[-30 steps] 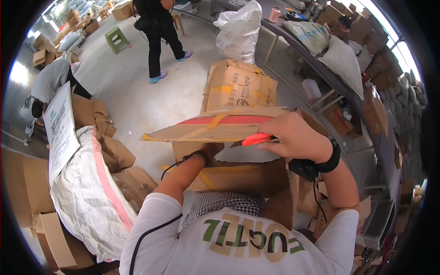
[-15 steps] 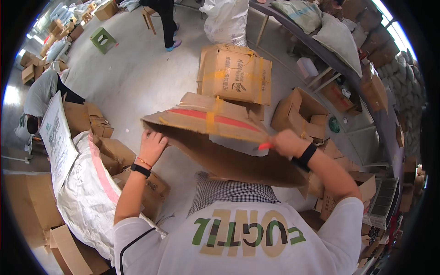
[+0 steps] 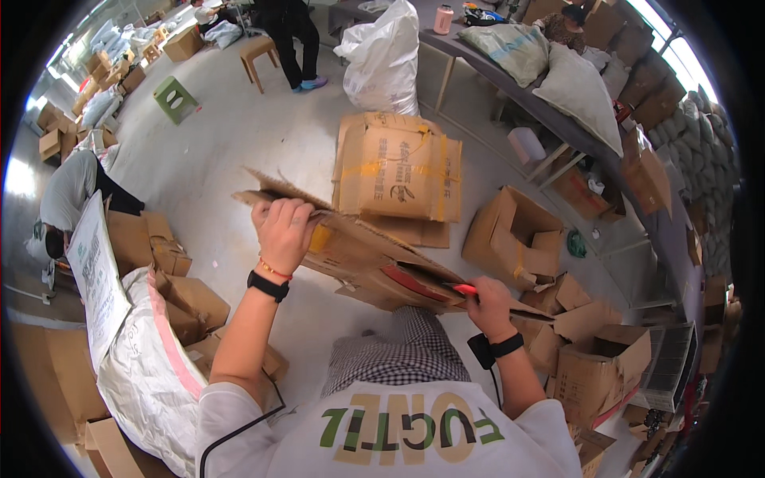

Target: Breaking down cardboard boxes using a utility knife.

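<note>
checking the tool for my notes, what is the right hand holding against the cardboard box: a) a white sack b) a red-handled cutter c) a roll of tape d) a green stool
b: the right hand grips a red-handled cutter pressed to the flattened cardboard box, while the left hand holds the box's far edge up.

Brown cardboard box (image 3: 374, 263) (red tape stripe), red cutter (image 3: 462, 289), black-and-white checked trousers (image 3: 398, 354).

The left hand (image 3: 284, 225) is raised at centre left of the frame, fingers curled shut, forearm upright. The right hand (image 3: 488, 299), lower right of centre, is clenched closed.
</note>
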`<state>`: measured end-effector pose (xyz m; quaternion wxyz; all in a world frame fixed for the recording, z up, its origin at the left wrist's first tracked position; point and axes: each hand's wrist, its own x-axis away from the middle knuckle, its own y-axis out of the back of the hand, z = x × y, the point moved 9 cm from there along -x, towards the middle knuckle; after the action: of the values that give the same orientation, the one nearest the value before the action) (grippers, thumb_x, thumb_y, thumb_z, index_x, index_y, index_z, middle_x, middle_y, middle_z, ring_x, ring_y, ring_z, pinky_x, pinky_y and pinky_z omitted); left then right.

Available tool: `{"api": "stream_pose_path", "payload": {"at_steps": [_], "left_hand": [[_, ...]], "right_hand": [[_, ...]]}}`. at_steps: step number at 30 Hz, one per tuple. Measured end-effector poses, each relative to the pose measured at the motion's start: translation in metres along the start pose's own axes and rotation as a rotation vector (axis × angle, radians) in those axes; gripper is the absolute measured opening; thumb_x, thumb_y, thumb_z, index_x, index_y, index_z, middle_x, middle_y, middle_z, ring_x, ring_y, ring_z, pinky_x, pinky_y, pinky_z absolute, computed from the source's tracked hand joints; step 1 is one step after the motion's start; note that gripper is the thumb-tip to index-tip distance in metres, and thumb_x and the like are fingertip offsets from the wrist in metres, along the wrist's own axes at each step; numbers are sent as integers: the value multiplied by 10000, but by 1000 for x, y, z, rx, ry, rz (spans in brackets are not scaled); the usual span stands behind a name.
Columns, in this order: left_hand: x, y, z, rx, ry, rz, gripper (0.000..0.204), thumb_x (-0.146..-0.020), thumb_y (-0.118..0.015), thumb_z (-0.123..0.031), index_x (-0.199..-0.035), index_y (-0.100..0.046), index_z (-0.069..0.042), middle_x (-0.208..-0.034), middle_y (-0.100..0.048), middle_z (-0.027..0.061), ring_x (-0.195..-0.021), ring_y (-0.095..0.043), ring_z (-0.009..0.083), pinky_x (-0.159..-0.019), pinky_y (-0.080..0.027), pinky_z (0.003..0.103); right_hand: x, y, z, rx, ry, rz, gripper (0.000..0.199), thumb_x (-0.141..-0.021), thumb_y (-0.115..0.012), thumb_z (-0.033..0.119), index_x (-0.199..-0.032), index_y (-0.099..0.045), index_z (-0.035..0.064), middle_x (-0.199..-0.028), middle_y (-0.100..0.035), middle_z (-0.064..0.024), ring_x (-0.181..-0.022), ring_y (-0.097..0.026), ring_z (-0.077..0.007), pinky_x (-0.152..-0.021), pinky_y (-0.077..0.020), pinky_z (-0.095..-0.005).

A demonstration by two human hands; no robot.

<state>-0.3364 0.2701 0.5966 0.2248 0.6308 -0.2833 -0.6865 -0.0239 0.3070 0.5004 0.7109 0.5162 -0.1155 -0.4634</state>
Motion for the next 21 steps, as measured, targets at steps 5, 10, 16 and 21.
{"api": "stream_pose_path", "payload": {"at_steps": [5, 10, 16, 21], "left_hand": [[-113, -55, -43, 138, -162, -115, 221, -673, -698, -160, -833, -545, -142, -812, -558, -14, -792, -530, 158, -802, -312, 352], [-219, -95, -54, 204, -290, -257, 256, -677, -724, -196, -819, -518, -140, -833, -545, 2, -816, -524, 189, -828, -303, 398], [-319, -139, -3, 270, -398, -437, 303, -655, -754, -147, -830, -513, -88, -822, -542, 58, -823, -533, 237, -917, -360, 445], [-362, -240, 105, 264, -312, -333, 272, -682, -726, -160, -839, -519, -80, -881, -546, 70, -885, -536, 268, -992, -314, 489]], "right_hand": [[-25, 86, -65, 138, -133, -425, 152, -674, -627, 27, -811, -571, 63, -730, -557, -116, -682, -544, -310, -615, -418, -383], [-74, 165, -83, 224, -123, -594, 153, -704, -643, 11, -830, -562, 43, -734, -549, -119, -669, -526, -308, -595, -401, -376], [-171, 207, -42, 459, 39, -653, 141, -727, -652, 0, -821, -550, 25, -687, -521, -112, -615, -497, -287, -546, -367, -373], [-282, 137, -16, 536, 80, -530, 178, -685, -636, -1, -840, -563, 46, -679, -502, -88, -613, -496, -257, -548, -367, -359]]}}
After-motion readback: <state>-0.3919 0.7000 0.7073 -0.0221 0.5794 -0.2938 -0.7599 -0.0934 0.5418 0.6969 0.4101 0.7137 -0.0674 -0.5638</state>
